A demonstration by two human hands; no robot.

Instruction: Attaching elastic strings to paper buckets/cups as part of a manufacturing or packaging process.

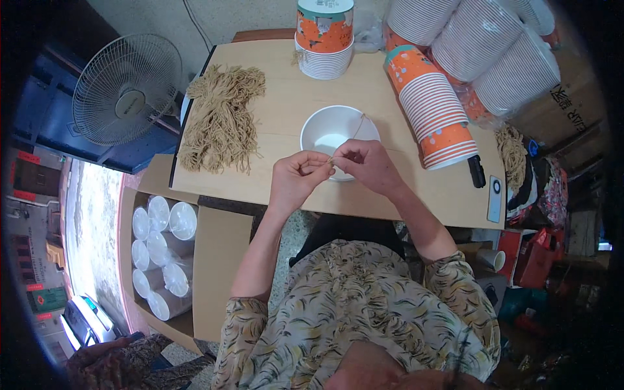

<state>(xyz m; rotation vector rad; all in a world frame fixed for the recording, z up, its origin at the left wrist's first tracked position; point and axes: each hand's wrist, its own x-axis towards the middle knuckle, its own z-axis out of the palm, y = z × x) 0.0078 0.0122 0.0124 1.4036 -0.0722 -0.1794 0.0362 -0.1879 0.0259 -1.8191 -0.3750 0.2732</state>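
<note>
A white paper bucket stands near the table's front edge, its open mouth facing up. Over its near rim my left hand and my right hand meet, fingertips pinched together on a thin tan twine cord. One length of this cord runs up from my right hand toward the bucket's far right rim; whether it is fixed there I cannot tell. The fingers hide the part of the cord between them. To the left lies a large loose bundle of similar twine.
Orange-and-white paper buckets are stacked at the back, with a nested row lying at right. Bagged buckets pile behind. A black marker lies by the right edge. A fan and a carton of wrapped tubs stand left.
</note>
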